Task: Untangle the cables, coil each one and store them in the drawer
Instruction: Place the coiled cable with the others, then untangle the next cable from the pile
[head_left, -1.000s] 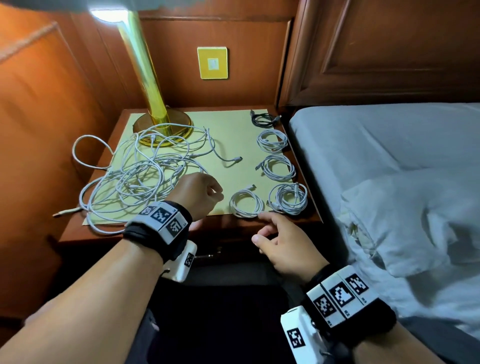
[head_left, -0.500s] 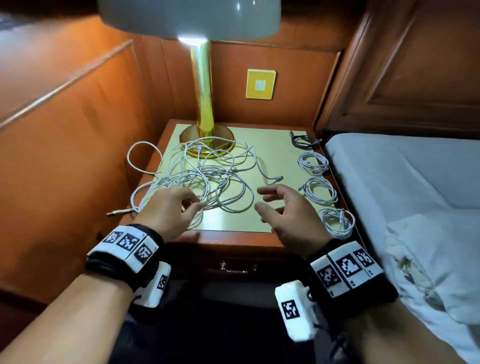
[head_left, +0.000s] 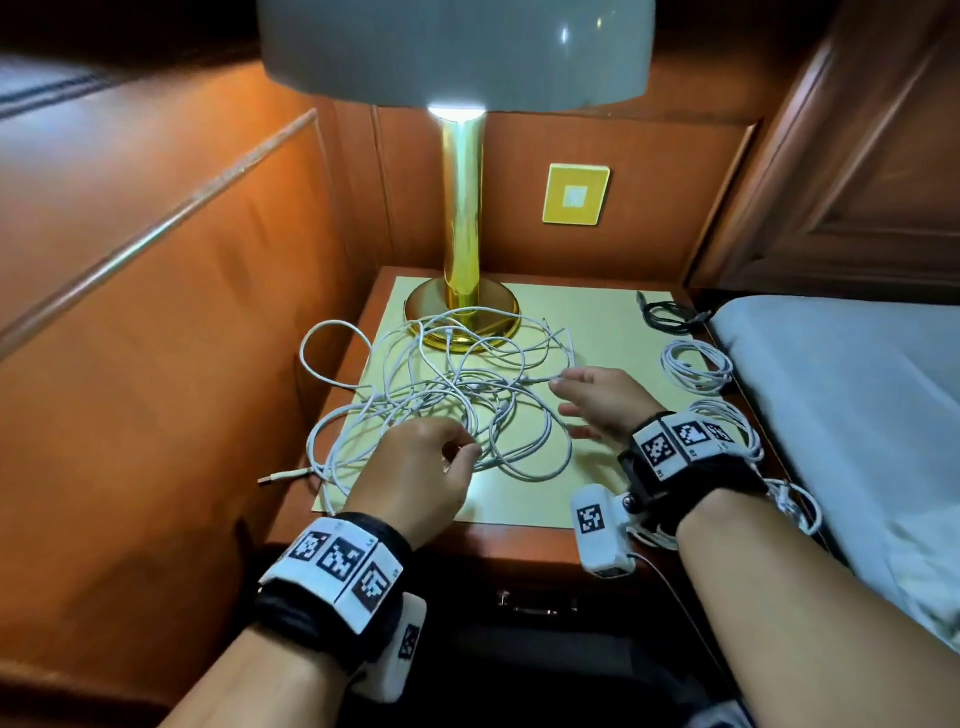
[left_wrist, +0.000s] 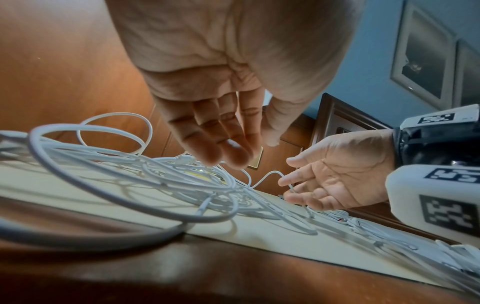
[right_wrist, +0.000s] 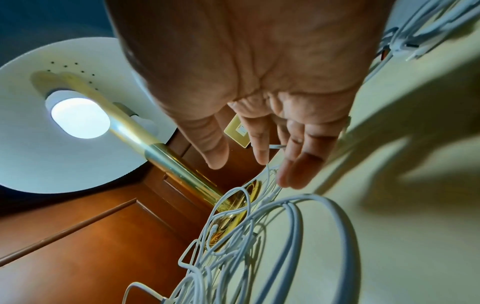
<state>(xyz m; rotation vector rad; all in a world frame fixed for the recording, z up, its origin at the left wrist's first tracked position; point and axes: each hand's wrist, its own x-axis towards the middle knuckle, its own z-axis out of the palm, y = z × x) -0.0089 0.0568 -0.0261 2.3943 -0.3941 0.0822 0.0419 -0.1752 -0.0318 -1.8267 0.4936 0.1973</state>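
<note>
Smooth white plastic cables (head_left: 441, 395) were spread on a glossy wooden nightstand (head_left: 498, 540) beside a polished brass lamp (head_left: 462, 249).

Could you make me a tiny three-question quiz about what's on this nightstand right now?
1. True or false: the tangled white cables partly lie over the lamp base.
2. Which differs in colour from the white coil: A) the coil at the back right corner, B) the tangle?
3. Fill in: the left hand and right hand are reaching into the ____.

Key: 1 true; 2 A, it is dark; 3 tangle.
</note>
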